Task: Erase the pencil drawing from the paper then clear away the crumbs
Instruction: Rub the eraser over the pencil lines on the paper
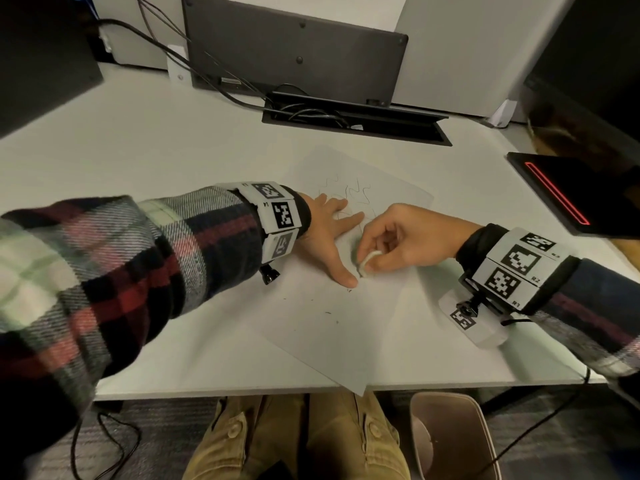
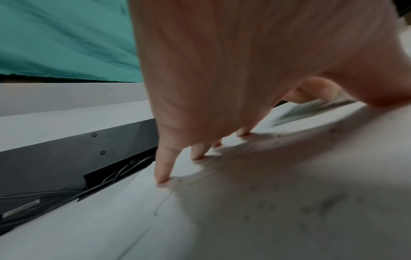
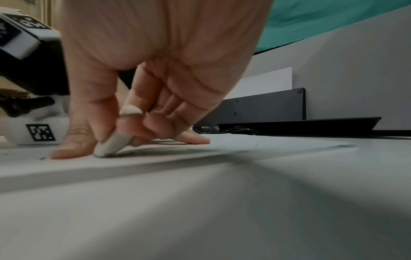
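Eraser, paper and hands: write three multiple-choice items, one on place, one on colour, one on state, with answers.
1. Where does the eraser touch?
A. the paper
B. the bare desk
C. the bin

2. What colour is the eraser?
A. pink
B. white
C. blue

3. How is the left hand?
A. fisted in the air
B. holding a pencil
C. spread flat on the paper

Answers: 1 A, its tip meets the sheet; 2 B, it looks white between the right hand fingers; 3 C, straight fingers press the sheet.

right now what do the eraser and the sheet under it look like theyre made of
Eraser: looks like soft matte white rubber or vinyl, its rounded tip greyed where it meets the sheet. Sheet: thin matte white paper, lying flat, with faint pencil lines and dark crumbs on it.
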### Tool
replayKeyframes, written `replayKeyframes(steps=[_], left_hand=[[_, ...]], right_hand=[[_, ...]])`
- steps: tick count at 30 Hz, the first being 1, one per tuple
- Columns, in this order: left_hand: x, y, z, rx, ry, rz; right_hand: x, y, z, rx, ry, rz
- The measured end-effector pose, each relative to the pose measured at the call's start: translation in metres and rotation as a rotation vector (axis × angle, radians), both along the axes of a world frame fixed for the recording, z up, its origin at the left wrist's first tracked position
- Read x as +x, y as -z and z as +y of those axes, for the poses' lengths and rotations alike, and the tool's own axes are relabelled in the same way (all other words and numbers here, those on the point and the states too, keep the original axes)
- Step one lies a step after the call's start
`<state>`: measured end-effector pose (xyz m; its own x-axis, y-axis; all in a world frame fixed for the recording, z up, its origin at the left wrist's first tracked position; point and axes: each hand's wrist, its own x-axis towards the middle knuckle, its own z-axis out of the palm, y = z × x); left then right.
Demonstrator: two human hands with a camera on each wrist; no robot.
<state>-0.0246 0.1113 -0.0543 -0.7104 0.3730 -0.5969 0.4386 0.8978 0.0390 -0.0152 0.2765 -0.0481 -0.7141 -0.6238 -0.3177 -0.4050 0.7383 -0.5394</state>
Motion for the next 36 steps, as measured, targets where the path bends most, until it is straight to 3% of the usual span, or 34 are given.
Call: replayKeyframes(steps=[4, 8, 12, 16, 20, 24, 28, 32, 36], left_hand=[[-0.0007, 0.0015, 0.0011, 0.006, -0.014, -0.011], [0.0002, -0.0003, 0.002, 0.006, -0.026, -0.024], [0.0004, -0.0003, 0.0024, 0.011, -0.02, -0.012], [0.0016, -0.002, 0.0025, 0.003, -0.019, -0.01], [0.0026, -0.0029, 0.0027, 0.001, -0.016, -0.009], [0.0021, -0.0035, 0.0039, -0.017, -0.016, -0.006], [0.0006, -0.0035, 0.0056, -0.041, -0.008, 0.005], [-0.0011, -0.0045, 0.0086, -0.095, 0.004, 0.016], [-0.0016, -0.0033, 0.009, -0.079, 0.0, 0.016]], right_hand=[[-0.0021, -0.0012, 0.0001, -0.032, 0.036, 0.129], [0.0042, -0.0019, 0.0008, 0.009, 0.02, -0.007], [0.0016, -0.0014, 0.0003, -0.003, 0.054, 0.122], [0.0068, -0.0022, -0.0003, 0.016, 0.032, 0.049], [0.001, -0.001, 0.0, 0.025, 0.036, 0.158], [0.0057, -0.0014, 0.0011, 0.014, 0.03, 0.055], [0.0012, -0.0033, 0.0038, 0.01, 0.046, 0.119], [0.0048, -0.0032, 0.0049, 0.013, 0.05, 0.011], [-0.0009, -0.0048, 0.0077, 0.021, 0.094, 0.145]])
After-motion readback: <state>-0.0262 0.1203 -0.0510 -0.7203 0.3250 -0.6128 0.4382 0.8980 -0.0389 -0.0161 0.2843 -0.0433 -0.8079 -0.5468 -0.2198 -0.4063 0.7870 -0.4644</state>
